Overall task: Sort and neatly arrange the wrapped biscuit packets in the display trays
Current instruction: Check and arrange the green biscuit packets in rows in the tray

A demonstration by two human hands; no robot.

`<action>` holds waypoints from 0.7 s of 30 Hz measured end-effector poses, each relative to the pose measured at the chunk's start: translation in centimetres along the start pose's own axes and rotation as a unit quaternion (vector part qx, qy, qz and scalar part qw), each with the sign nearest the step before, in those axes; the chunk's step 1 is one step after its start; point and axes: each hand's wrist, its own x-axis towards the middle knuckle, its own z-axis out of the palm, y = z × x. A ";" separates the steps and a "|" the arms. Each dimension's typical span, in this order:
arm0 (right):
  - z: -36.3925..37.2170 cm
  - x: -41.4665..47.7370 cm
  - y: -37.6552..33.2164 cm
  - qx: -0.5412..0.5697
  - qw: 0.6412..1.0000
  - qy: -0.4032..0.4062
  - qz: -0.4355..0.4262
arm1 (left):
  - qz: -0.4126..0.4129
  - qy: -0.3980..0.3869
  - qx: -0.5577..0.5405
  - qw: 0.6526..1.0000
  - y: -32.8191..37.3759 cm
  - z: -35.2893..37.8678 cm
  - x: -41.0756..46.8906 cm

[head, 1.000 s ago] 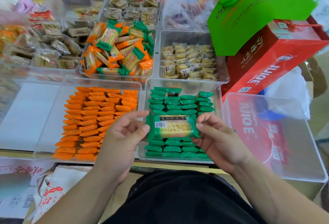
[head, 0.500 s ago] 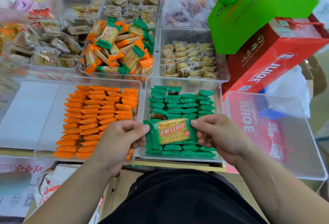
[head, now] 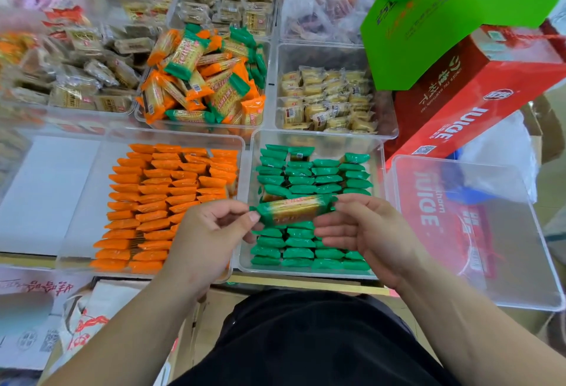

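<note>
Along the counter's front edge sit three clear trays, and two hands hold one green packet (head: 291,209) level just above the middle one, the green tray (head: 321,143). The left hand (head: 211,232) has its grip pinched on the packet's left end, and the right hand (head: 367,232) pinches the right end. Beneath, green packets (head: 300,252) lie in four neat columns. The orange tray (head: 92,186) alongside shows about four columns (its left part bare). Behind them, loose orange and green packets (head: 202,79) fill another tray. A red juice carton (head: 459,103) leans at right.
</note>
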 end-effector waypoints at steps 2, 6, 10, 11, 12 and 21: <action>-0.1 0.5 0.3 0.041 0.999 0.006 0.006 | 0.020 -0.014 0.039 0.999 -0.5 0.0 0.4; -0.3 2.0 1.4 0.015 0.998 0.050 -0.028 | 0.101 -0.078 0.167 0.978 -2.0 0.2 1.6; -1.4 4.2 2.9 -0.039 0.989 0.117 -0.079 | 0.183 -0.057 0.321 0.927 -4.1 0.5 5.4; -1.7 4.6 3.2 -0.052 0.987 0.127 -0.087 | 0.200 -0.049 0.370 0.906 -4.7 0.7 6.6; -1.9 4.9 3.5 -0.066 0.984 0.137 -0.092 | 0.220 -0.045 0.426 0.877 -5.2 1.0 7.8; -2.0 4.7 5.3 -0.246 0.946 0.113 -0.179 | 0.223 -0.143 0.703 0.660 -6.0 5.3 13.6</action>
